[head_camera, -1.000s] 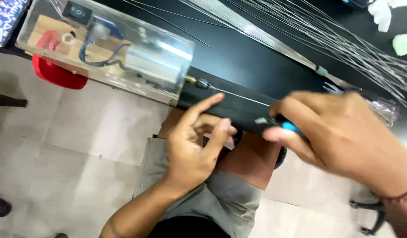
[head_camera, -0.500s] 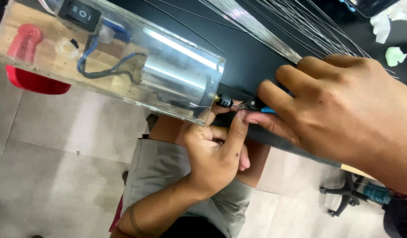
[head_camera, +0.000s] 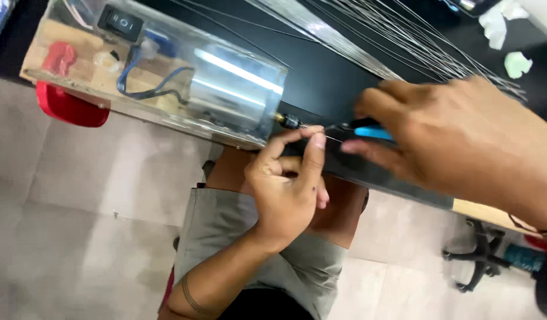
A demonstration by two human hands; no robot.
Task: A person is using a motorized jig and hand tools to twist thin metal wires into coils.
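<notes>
Head view shows us a black tabletop (head_camera: 321,89) over a pale tiled floor (head_camera: 96,195). Our left hand (head_camera: 288,184) pinches a thin wire (head_camera: 330,138) beside the motor's chuck (head_camera: 290,121). Our right hand (head_camera: 457,142) grips blue-handled pliers (head_camera: 368,129) just right of it, near loose steel wires (head_camera: 404,41).

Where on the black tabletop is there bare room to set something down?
Bare black tabletop lies between the clear plastic motor box and the bundle of thin steel wires. Crowded: the table's near edge, where left hand and right hand meet.
</notes>
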